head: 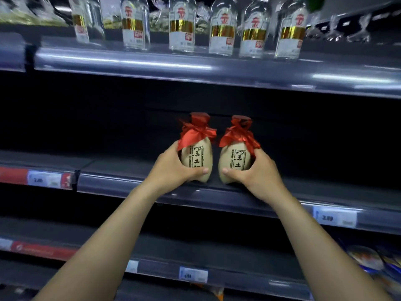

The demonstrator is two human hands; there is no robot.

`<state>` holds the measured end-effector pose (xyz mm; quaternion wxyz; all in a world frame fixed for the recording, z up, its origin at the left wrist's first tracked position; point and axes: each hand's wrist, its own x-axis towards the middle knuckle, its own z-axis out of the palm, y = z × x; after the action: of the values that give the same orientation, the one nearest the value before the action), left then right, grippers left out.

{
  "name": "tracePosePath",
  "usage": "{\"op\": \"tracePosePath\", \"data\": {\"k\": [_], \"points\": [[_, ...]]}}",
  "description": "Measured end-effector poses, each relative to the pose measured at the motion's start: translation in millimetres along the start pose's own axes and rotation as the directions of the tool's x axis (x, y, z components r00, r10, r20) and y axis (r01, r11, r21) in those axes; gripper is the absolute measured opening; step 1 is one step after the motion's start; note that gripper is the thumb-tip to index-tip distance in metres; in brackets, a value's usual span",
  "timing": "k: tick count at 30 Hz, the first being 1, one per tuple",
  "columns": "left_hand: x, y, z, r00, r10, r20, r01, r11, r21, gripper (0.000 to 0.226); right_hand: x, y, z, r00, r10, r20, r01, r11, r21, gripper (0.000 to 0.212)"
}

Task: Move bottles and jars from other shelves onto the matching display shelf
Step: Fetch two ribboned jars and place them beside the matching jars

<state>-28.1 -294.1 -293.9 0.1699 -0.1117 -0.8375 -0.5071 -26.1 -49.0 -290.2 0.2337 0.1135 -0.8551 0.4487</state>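
Two hands reached in over the near edge of the middle shelf (112, 183), each with a small jar. The left hand (173, 168) gripped the left jar (198, 157), its fingers (171, 152) curled round the tan belly and the thumb pressed across the front near the base. The right hand (253, 172) held the right jar (233, 161) the same way, fingers (260, 154) wrapped round its right side up to the ribbon. Both jars were tan with black characters down the front and red cloth tied over the necks. They stood just beside each other with a thin gap between, the left one leaning a little to the left. They sat low at the shelf's front. I could not tell whether their bases touched it.

On the top shelf (130, 61) a row of clear bottles (181, 27) with gold-banded labels stood well above the jars. A price tag (334, 217) hung on the middle shelf's edge to the right, and another tag (193, 274) on the shelf below.
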Motion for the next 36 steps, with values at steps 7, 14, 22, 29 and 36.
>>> {"op": "tracePosePath", "data": {"k": [7,14,22,29,36], "points": [[0.6,3.8,6.8,0.995,0.061,-0.081,-0.061,0.998,0.009,0.065,-7.6,-6.5,2.7,0.995,0.003,-0.095,-0.004,1.0,-0.009,0.062],[-5.2,27.5,21.8,0.98,0.156,-0.121,-0.166,0.983,-0.074,0.061,-24.9,-10.5,-24.6,0.975,0.001,-0.223,0.005,1.0,0.023,0.06],[-44.4,112.3,90.9,0.949,0.314,-0.034,-0.316,0.937,-0.147,0.058,-89.8,0.2,-132.0,0.929,0.06,-0.364,-0.03,0.996,0.087,0.061],[-133.4,187.8,232.0,0.939,0.314,0.141,-0.255,0.909,-0.328,0.063,-210.5,56.5,-270.3,0.865,0.169,-0.473,-0.163,0.985,0.054,0.065],[-246.4,252.5,398.6,0.879,0.295,0.374,-0.131,0.905,-0.406,0.063,-362.9,125.4,-408.7,0.748,0.296,-0.594,-0.364,0.931,0.006,0.062]]}}
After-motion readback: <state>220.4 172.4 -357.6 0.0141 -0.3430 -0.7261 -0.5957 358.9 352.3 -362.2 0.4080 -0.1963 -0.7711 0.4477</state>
